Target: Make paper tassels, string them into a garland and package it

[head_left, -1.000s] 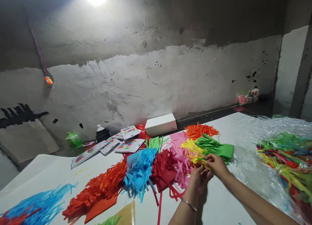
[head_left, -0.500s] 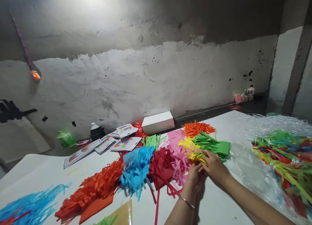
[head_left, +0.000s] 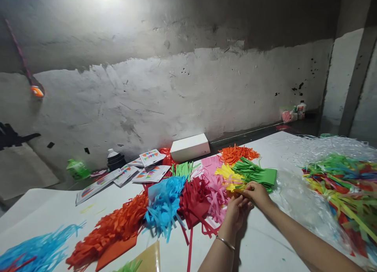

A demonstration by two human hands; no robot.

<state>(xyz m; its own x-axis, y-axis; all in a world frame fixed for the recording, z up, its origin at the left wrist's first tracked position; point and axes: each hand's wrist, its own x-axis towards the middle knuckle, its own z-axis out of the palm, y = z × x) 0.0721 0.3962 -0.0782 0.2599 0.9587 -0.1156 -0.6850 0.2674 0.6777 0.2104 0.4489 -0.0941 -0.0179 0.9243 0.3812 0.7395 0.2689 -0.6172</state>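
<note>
Two hands are meeting at the yellow fringed paper (head_left: 231, 177) near mid-tabletop, head view only. My right hand (head_left: 257, 193) is resting on the white tabletop (head_left: 265, 244), fingers (head_left: 246, 188) pinching the near edge of that yellow piece. My left hand (head_left: 235, 213) is sitting just beside and below the right one, fingers curled in toward the same spot; can't tell whether it's actually gripping paper or just touching. A thin bangle (head_left: 225, 242) is riding on my left wrist.

The yellow piece is lying between the pink fringed paper (head_left: 216, 195) on its left and the green fringed paper (head_left: 256, 173) on its right, overlapping both. An orange fringe (head_left: 235, 152) is lying behind the green one, w/ a white box (head_left: 190, 147) further back near the wall. Going left: dark red fringe (head_left: 196, 201), blue fringe (head_left: 165, 205), then a big orange-red pile (head_left: 114, 230). Printed cards (head_left: 147, 168) are lying scattered behind those. On the right, a multicolour bundle of strips (head_left: 344, 185) is lying on clear plastic sheeting (head_left: 297, 201), well apart from my hands.
</note>
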